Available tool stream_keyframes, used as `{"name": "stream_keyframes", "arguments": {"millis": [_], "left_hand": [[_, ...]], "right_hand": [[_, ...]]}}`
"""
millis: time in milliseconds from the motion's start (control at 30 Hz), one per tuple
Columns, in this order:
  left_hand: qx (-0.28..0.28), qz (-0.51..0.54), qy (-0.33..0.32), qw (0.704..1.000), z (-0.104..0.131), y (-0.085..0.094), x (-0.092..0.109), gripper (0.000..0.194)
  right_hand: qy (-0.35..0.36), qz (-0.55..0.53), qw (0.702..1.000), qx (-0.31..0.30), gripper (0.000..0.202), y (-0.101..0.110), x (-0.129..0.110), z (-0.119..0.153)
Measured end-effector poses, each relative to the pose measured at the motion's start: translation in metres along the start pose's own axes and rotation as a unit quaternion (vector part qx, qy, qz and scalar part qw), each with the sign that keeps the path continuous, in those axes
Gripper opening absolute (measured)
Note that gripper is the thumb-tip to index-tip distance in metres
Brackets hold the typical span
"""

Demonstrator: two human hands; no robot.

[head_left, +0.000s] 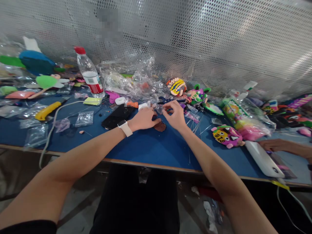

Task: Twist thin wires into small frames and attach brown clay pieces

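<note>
My left hand, with a white-banded watch on its wrist, rests over the table with its fingers curled; what they hold is hidden. Close by on the right, my right hand pinches a small clear plastic bag between thumb and forefinger. The bag lies between my two hands. Under my left thumb sits a flat brown clay piece on the blue table. A black phone lies left of my left hand, and a white oval piece is just behind it.
A water bottle and a yellow-handled knife stand and lie on the left. Clay-covered figures and thin sticks are on the right. Another person's hand is near a white device. A perforated metal screen rises behind.
</note>
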State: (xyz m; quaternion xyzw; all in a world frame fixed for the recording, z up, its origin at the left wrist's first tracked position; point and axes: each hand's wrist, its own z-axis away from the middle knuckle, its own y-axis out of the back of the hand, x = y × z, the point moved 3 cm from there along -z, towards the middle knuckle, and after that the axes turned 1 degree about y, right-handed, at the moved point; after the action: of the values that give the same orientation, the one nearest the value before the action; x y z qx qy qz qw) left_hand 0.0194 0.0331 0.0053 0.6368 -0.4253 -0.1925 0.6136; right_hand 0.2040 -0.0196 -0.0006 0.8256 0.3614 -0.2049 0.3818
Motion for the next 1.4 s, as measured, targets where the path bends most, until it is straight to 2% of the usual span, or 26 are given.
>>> {"name": "stream_keyframes", "arguments": {"millis": [133, 267, 333, 400, 500, 567, 667, 767, 833, 933, 1033, 1267, 1400], "left_hand": [[-0.006, 0.031, -0.007, 0.999, 0.005, -0.01, 0.012, 0.048], [-0.018, 0.136, -0.047, 0.989, 0.002, -0.014, 0.009, 0.038], [-0.028, 0.24, -0.079, 0.967, 0.0, -0.013, 0.008, 0.032], [-0.052, 0.342, -0.103, 0.933, -0.002, -0.013, 0.007, 0.028], [-0.079, 0.415, -0.114, 0.899, -0.003, -0.013, 0.007, 0.028], [-0.054, 0.426, -0.11, 0.897, -0.005, -0.012, 0.005, 0.028], [0.025, 0.434, -0.074, 0.897, -0.01, -0.011, -0.005, 0.024], [0.095, 0.446, -0.019, 0.89, -0.012, -0.009, -0.013, 0.02], [0.119, 0.463, 0.011, 0.878, -0.011, -0.008, -0.016, 0.019], [0.138, 0.492, 0.036, 0.859, -0.01, -0.008, -0.014, 0.018], [0.145, 0.509, 0.047, 0.847, -0.009, -0.011, -0.012, 0.018], [0.152, 0.488, 0.025, 0.859, -0.009, -0.012, -0.009, 0.024], [0.162, 0.501, 0.02, 0.85, -0.008, -0.011, -0.008, 0.022]], "right_hand": [[0.018, 0.009, 1.0, -0.001, 0.023, 0.001, -0.004, 0.0], [0.008, 0.006, 1.0, 0.002, 0.03, 0.001, 0.001, -0.001], [-0.007, 0.0, 1.0, 0.001, 0.036, 0.001, 0.005, -0.002], [-0.016, -0.003, 1.0, 0.001, 0.04, 0.002, 0.009, -0.002], [-0.024, -0.009, 1.0, 0.006, 0.043, 0.002, 0.012, -0.002], [-0.027, -0.017, 0.999, 0.008, 0.044, 0.002, 0.012, -0.002], [-0.023, -0.019, 1.0, 0.009, 0.04, 0.002, 0.01, -0.002], [-0.005, -0.018, 1.0, 0.017, 0.029, 0.002, 0.007, -0.002], [0.014, -0.013, 1.0, 0.016, 0.019, 0.003, 0.003, -0.002], [0.037, 0.006, 0.999, 0.005, 0.012, 0.004, -0.001, -0.002], [0.042, 0.021, 0.999, 0.01, 0.015, 0.004, -0.002, -0.002], [0.06, 0.033, 0.998, 0.001, 0.021, 0.003, 0.004, -0.002], [0.084, 0.03, 0.996, -0.014, 0.029, 0.004, 0.002, -0.002]]}}
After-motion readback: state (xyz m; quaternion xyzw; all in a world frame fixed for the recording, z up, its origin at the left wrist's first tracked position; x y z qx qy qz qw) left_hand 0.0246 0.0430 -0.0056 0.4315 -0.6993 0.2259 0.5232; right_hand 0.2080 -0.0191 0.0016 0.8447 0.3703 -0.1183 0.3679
